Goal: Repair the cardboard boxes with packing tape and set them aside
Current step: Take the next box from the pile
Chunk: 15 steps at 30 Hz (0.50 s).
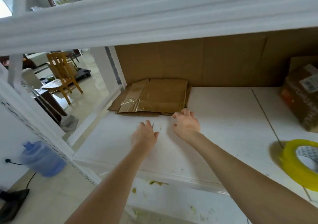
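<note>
Cardboard boxes [161, 96], flattened and stacked, lie at the far left of the white shelf [223, 120], against a cardboard backing sheet. Shiny clear tape [136, 104] is wrinkled across the top one's near edge.

The left hand [144, 135] hovers over the bare shelf just short of the stack, its fingers released and holding nothing. The right hand [186, 126] is at the stack's near right corner with its fingers [175, 115] spread and half bent. They grasp nothing, and whether a fingertip touches the cardboard cannot be told.

The stack sits close to the shelf's left edge, so a push or a one-sided pull could slide sheets off towards the floor. Lifting only the top sheet may drag the loose ones beneath it askew, and catching the wrinkled tape could peel it.

A yellow tape roll [296, 165] rests near right, the print on its core unreadable. The taped parcel [302, 100] at far right carries a white label [309, 82] and orange print, both too blurred to read.
</note>
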Available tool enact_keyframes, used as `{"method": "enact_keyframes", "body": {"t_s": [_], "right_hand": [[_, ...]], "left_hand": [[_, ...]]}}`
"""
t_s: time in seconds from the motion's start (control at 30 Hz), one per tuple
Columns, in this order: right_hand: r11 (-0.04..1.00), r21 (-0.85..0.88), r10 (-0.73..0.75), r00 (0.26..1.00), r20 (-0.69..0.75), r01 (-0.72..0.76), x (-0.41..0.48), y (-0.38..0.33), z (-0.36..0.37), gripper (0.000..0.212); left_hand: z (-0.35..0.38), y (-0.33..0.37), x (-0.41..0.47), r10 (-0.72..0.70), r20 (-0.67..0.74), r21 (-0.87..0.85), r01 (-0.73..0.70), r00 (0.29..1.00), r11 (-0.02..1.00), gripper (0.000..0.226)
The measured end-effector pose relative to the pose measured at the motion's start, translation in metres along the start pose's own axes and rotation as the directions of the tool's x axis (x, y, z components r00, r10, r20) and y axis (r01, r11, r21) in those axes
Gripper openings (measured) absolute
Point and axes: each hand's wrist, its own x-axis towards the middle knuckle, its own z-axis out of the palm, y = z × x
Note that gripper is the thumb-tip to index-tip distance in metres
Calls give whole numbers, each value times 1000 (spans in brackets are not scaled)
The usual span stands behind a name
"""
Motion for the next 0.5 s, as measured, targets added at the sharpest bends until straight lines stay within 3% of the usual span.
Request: {"method": "enact_keyframes", "body": {"t_s": [0.13,0.37,0.5], "right_hand": [[998,5,62,998,-31,-62,15,-17,11,34],[984,-10,178,980,-87,-180,22,-65,33,37],[976,-21,212,973,-89,-214,21,-83,40,38]], "left_hand": [[0,-29,25,38,108,-32,-35,993,999,24],[-41,-122,64,64,345,72,-94,937,993,8],[-52,-158,75,48,467,103,-109,883,989,21]]}}
